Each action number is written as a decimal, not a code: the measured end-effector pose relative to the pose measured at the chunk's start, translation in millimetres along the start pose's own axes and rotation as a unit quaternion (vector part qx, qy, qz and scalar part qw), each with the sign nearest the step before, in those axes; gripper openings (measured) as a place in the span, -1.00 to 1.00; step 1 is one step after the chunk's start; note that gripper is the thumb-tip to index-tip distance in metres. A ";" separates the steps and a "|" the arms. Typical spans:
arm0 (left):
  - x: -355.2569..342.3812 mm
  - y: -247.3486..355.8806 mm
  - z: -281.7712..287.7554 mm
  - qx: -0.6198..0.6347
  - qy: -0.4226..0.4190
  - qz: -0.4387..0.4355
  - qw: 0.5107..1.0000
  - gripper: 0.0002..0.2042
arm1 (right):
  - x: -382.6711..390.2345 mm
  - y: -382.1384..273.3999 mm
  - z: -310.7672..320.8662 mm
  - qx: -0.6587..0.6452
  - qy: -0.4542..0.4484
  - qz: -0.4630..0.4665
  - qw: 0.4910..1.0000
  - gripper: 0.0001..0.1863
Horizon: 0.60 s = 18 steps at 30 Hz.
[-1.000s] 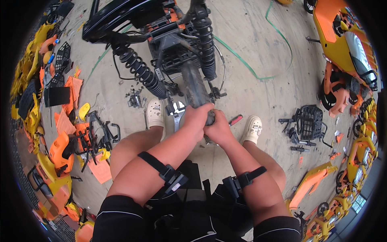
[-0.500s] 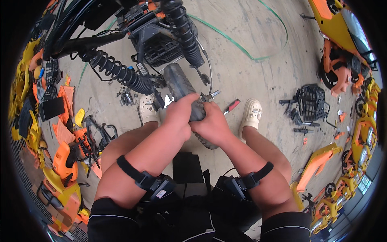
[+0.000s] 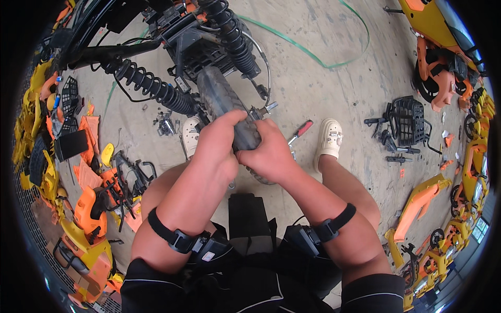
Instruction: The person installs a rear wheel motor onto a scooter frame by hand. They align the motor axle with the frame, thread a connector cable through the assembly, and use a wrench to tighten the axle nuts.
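Observation:
A black-tyred wheel [image 3: 218,91] stands tilted between my knees, its far end between two coil-spring shock legs. My left hand [image 3: 218,138] is wrapped round the tyre's left side. On the other side, my right hand [image 3: 269,148] grips the same tyre, thumb across the tread. A metal axle end [image 3: 267,108] sticks out to the right of the wheel, just beyond my right fingers. The left shock leg [image 3: 151,88] slants down close to my left hand. The right shock leg [image 3: 232,39] ends above the axle, apart from it. My hands hide the wheel's hub.
A red-handled tool [image 3: 302,129] lies on the floor by my right shoe [image 3: 330,138]. Small metal parts [image 3: 166,125] lie near my left shoe. A black rack [image 3: 409,121] is farther right. Orange and yellow body panels [image 3: 91,211] pile up at left. A green strap [image 3: 302,52] curves across the floor.
The wheel has moved away from me and slightly left, farther in between the shock legs. Both hands have moved with it and keep their grip.

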State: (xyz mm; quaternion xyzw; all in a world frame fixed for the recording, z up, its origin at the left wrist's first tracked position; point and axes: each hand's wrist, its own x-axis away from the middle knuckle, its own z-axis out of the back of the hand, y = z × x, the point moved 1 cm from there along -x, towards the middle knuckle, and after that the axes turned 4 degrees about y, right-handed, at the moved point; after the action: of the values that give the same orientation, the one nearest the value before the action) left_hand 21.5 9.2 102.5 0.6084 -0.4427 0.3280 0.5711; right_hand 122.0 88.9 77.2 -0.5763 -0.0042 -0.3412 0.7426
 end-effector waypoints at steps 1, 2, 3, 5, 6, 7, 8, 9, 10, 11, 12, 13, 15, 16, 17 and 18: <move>-0.9 2.0 -0.4 -0.002 0.002 -0.002 1.000 -0.70 | -2.0 1.0 -1.8 -0.003 0.006 0.009 1.000 -0.38; -0.5 4.0 -1.6 -0.003 0.012 0.000 1.000 -0.71 | -4.4 1.6 -3.0 -0.007 0.007 0.015 1.000 -0.40; 0.3 5.9 -3.3 -0.004 0.022 0.002 1.000 -0.71 | -7.3 2.1 -4.1 -0.011 0.007 0.021 1.000 -0.42; -1.0 7.9 -2.5 0.006 0.019 -0.001 1.000 -0.71 | -9.9 2.2 -7.5 -0.014 0.017 0.035 0.999 -0.44; -5.6 7.4 1.7 0.016 0.008 -0.006 1.000 -0.72 | -10.0 1.8 -11.1 -0.013 0.027 0.043 0.999 -0.44; -8.8 8.1 4.9 0.027 -0.004 -0.010 1.000 -0.72 | -11.0 0.9 -13.4 -0.012 0.036 0.050 0.998 -0.44; -10.6 9.6 7.0 0.032 -0.007 -0.012 0.999 -0.72 | -12.8 -0.4 -14.2 -0.015 0.034 0.052 0.998 -0.44; -11.0 10.5 8.0 0.037 -0.010 -0.013 0.999 -0.71 | -13.5 -2.1 -14.0 -0.016 0.032 0.052 0.998 -0.44; -11.2 11.5 8.7 0.042 -0.013 -0.013 0.999 -0.70 | -14.4 -3.4 -14.2 -0.018 0.029 0.052 0.998 -0.44; -10.6 13.4 9.0 0.041 -0.009 -0.007 0.999 -0.70 | -15.4 -4.2 -15.2 -0.014 0.029 0.052 0.998 -0.44; -9.7 16.4 8.1 0.039 -0.005 -0.001 0.999 -0.70 | -17.1 -5.1 -15.8 -0.009 0.030 0.053 0.998 -0.44; -9.5 18.2 7.2 0.037 -0.001 0.004 0.999 -0.70 | -18.5 -5.7 -15.9 -0.005 0.031 0.054 0.998 -0.44; -11.7 15.7 8.4 0.036 -0.008 -0.011 0.999 -0.70 | -19.4 -4.7 -14.5 -0.008 0.020 0.059 0.998 -0.40; -12.0 14.7 9.1 0.035 -0.012 -0.019 0.999 -0.70 | -19.6 -4.7 -13.8 -0.010 0.014 0.062 0.998 -0.38; -10.6 15.1 8.9 0.032 -0.018 -0.023 0.999 -0.70 | -19.5 -5.4 -12.7 -0.017 0.018 0.060 0.998 -0.39; -8.4 14.8 8.6 0.030 -0.024 -0.024 0.999 -0.70 | -18.3 -6.7 -11.4 -0.022 0.020 0.056 0.998 -0.40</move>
State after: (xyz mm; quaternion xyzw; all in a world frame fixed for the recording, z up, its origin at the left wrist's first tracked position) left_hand 3.8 2.8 99.7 0.6439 -0.4313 0.3124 0.5494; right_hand 100.2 87.6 71.8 -0.5850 0.0508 -0.3108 0.7473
